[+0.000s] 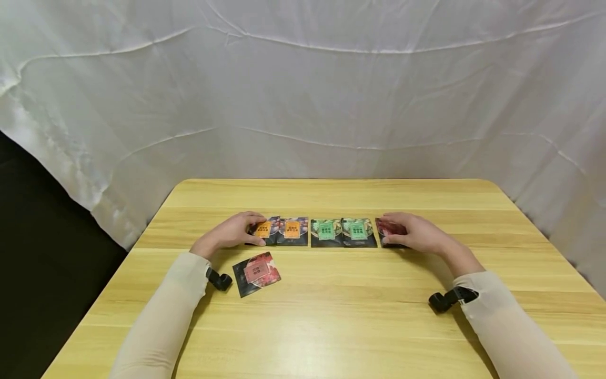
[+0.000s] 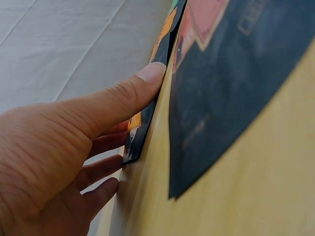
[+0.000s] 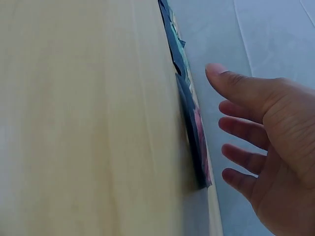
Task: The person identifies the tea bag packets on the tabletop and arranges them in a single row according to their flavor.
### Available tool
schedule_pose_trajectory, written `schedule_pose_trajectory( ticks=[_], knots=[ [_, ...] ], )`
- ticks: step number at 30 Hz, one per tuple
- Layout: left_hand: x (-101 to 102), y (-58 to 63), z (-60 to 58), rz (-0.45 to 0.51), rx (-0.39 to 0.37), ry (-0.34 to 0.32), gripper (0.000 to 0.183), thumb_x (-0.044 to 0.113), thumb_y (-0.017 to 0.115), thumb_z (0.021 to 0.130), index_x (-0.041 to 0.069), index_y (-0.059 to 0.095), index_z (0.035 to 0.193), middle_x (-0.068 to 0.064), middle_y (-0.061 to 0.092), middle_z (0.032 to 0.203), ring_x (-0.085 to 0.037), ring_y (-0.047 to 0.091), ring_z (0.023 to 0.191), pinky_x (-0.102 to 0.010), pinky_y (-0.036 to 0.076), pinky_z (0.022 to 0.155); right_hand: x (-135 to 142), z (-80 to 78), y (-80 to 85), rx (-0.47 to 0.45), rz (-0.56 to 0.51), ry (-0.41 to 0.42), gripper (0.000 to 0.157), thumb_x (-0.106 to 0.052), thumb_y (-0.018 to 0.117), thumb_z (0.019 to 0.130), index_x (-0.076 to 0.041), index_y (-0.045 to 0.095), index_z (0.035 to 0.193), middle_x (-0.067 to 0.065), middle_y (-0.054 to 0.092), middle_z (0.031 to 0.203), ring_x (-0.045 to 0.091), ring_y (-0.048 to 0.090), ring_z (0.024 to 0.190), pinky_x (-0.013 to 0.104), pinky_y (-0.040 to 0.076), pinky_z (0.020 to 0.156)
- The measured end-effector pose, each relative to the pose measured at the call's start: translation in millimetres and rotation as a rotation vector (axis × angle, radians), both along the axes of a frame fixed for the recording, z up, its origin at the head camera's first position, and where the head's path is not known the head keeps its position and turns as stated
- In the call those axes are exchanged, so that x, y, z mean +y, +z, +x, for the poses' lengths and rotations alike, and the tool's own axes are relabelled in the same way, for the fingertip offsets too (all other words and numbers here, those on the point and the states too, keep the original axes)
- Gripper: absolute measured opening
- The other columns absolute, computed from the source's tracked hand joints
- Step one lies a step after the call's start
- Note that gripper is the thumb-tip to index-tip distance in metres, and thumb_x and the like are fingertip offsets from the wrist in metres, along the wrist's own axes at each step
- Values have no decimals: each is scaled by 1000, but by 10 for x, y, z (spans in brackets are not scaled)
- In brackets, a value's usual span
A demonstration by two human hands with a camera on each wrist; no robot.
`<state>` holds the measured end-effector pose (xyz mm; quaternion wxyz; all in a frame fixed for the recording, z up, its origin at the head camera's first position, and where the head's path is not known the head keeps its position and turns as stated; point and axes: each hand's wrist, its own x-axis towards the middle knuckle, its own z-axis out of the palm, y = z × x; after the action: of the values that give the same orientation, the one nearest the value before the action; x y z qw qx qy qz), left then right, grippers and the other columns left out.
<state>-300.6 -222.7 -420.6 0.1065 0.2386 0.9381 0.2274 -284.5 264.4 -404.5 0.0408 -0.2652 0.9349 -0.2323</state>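
Five flat square packets form a row across the table. My left hand (image 1: 235, 230) touches the leftmost packet, which has an orange label (image 1: 263, 229); its thumb (image 2: 145, 78) lies at the near edge, the fingers toward the left end. Beside it is a second orange-labelled packet (image 1: 292, 231). Two green-labelled packets (image 1: 325, 231) sit in the middle, slightly overlapping. Over the red packet (image 1: 391, 229) at the right end is my right hand (image 1: 416, 231), thumb and fingers spread apart; the right wrist view shows them off that packet (image 3: 197, 142).
Another red packet with a pink label (image 1: 257, 272) lies askew in front of the row, near the left wrist. A pale wooden table (image 1: 322, 321) carries everything. White cloth (image 1: 331, 95) hangs behind its far edge. Wrist cameras (image 1: 219, 279) are strapped on both arms.
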Motion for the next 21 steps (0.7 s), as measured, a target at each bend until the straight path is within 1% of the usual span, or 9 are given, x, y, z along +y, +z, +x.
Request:
schedule_pose_trajectory(
  ticks=[2,5,8,11,15,21],
  knots=[
    [1,1,-2,3,-6,6,81,48,75,83,8,46,147,-15,40,150,-36,37,137,-53,34,109,-20,13,17,11,-6,14,69,-37,71,91,4,48,141,26,48,141,46,42,130,59,31,108],
    [1,2,-3,3,-1,1,81,48,75,83,7,46,147,-16,40,149,-37,37,136,-54,34,109,-63,32,48,22,-14,26,68,-35,72,90,4,49,140,27,49,139,46,42,130,59,31,108],
    [5,2,1,2,1,-3,82,49,75,83,7,46,146,-17,41,149,-37,38,136,-54,34,108,-113,47,63,54,1,51,65,-31,73,90,5,51,139,26,50,138,45,43,129,58,31,108],
    [14,3,5,7,-5,3,81,48,75,83,7,46,146,-16,40,149,-37,37,136,-54,33,109,-181,79,76,79,19,75,65,-32,73,89,4,51,139,25,50,139,43,44,129,56,32,109],
    [22,19,-6,8,-13,-1,80,46,75,84,7,46,147,-16,40,149,-37,37,136,-53,33,109,-308,149,109,101,31,106,65,-37,71,90,1,52,140,22,51,139,41,45,129,55,32,109],
    [3,34,-30,4,-5,-2,79,46,76,83,6,47,146,-16,41,149,-37,37,136,-53,33,109,-575,260,183,109,4,174,61,-36,70,92,-4,53,140,17,51,142,38,42,133,55,32,109]
  ],
)
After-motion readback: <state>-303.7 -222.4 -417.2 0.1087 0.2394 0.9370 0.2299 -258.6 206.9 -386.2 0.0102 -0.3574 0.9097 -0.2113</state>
